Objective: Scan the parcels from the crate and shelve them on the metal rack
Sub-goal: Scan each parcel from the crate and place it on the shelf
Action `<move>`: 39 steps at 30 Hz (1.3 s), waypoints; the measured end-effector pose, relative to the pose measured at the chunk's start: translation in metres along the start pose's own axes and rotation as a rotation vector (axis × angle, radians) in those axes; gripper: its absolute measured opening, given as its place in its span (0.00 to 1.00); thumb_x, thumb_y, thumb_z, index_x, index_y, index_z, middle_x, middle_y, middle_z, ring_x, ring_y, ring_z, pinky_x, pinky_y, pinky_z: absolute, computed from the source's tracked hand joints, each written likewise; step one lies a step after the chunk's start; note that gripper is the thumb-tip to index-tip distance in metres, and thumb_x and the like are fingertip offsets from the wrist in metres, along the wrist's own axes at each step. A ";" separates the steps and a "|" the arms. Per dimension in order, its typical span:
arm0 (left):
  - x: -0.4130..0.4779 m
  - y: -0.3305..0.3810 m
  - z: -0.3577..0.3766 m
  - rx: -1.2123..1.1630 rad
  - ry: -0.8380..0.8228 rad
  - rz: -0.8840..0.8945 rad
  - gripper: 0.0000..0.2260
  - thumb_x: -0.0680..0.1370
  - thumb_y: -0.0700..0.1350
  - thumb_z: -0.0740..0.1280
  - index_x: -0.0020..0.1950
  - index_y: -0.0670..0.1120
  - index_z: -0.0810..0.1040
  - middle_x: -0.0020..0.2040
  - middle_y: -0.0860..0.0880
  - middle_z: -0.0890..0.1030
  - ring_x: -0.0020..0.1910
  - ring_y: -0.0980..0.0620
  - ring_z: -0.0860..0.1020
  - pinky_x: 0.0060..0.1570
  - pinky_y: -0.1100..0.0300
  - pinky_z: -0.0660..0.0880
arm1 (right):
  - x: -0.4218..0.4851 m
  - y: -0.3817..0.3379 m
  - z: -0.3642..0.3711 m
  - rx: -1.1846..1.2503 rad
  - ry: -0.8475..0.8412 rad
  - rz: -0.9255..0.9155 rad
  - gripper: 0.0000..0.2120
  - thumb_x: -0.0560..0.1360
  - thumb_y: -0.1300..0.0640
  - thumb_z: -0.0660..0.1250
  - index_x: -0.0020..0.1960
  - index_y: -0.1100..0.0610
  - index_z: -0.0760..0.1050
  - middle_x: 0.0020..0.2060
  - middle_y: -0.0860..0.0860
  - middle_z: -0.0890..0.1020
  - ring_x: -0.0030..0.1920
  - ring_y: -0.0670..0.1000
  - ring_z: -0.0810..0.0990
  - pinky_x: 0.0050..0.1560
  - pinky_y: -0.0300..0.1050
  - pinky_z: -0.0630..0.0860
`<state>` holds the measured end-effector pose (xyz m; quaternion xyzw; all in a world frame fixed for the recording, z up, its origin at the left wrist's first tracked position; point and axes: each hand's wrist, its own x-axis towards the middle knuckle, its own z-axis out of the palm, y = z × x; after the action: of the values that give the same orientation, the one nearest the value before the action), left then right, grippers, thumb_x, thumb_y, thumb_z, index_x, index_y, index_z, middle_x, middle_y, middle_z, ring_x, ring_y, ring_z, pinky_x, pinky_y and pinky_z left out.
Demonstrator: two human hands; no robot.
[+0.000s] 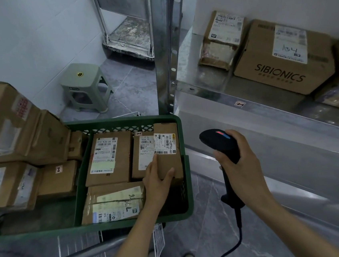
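A green plastic crate (pixel 121 120) on a trolley holds several labelled cardboard parcels. My left hand (pixel 157 180) grips a small upright brown parcel (pixel 169 162) at the crate's right side, thumb on its front face. My right hand (pixel 239 163) holds a black corded barcode scanner (pixel 220 141), its head level with that parcel's white label and to its right. The metal rack (pixel 279 129) stands to the right; its shelf carries a taped parcel (pixel 221 39) and a SIBIONICS box (pixel 282 60).
More cardboard boxes (pixel 16 127) are stacked left of the crate. A grey-green plastic stool (pixel 84 87) stands on the tiled floor by the white wall. The rack's upright post (pixel 164 45) rises just behind the crate. The trolley handle (pixel 89 252) is near my legs.
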<state>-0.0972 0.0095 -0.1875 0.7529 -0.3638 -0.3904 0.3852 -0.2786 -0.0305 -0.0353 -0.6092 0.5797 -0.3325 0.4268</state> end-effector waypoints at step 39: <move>-0.004 0.008 0.007 -0.153 -0.019 0.022 0.29 0.81 0.46 0.63 0.78 0.48 0.53 0.76 0.49 0.60 0.70 0.60 0.57 0.70 0.61 0.56 | -0.007 -0.014 0.016 -0.012 0.002 0.017 0.22 0.77 0.57 0.67 0.68 0.46 0.66 0.53 0.37 0.74 0.54 0.50 0.78 0.57 0.50 0.78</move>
<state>-0.1071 0.0070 -0.1826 0.7133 -0.3449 -0.4199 0.4426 -0.2589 -0.0224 -0.0287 -0.6063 0.5873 -0.3263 0.4254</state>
